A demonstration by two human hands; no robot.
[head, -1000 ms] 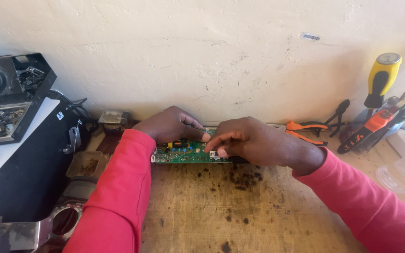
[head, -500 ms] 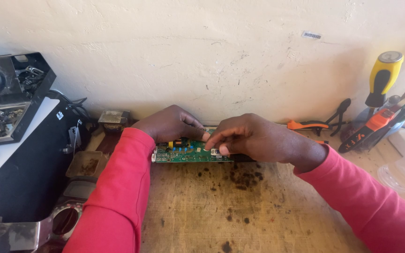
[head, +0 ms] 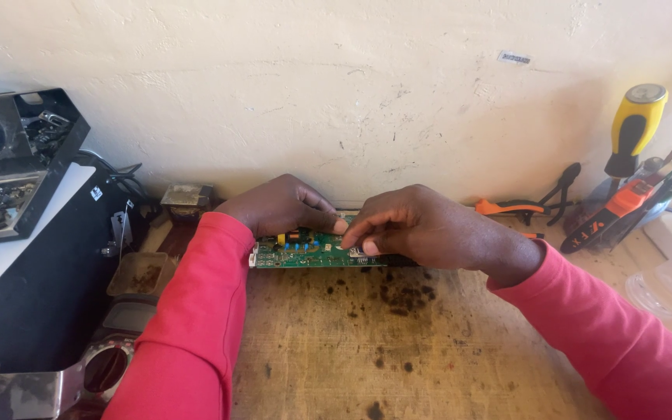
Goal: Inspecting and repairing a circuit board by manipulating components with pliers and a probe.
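Broadly, a pale plastered wall [head: 336, 93] fills the upper half of the view, and below it runs a worn wooden counter [head: 398, 350], its bare boards spotted with dark burn marks and stains. At the far left sits a black box-shaped unit [head: 33, 280] with a tray of small metal parts on top. Both arms wear red sleeves [head: 188, 334] and meet at the back edge of the counter, against the wall. There lies a long, narrow green circuit board [head: 305, 253], flat on the wood with its length along the wall; it carries small yellow, orange and blue components (the far end is hidden under the hands). The left hand [head: 281, 206] rests curled over the board's back edge, its fingers bent down onto it, pinning rather than lifting it. The right hand [head: 421, 229] lies over the board's right part, thumb and forefinger pinched together at a spot near the middle; what they nip is too small to tell. To the right, well apart, stand a yellow-handled screwdriver [head: 633, 128] and orange-handled pliers [head: 519, 208].
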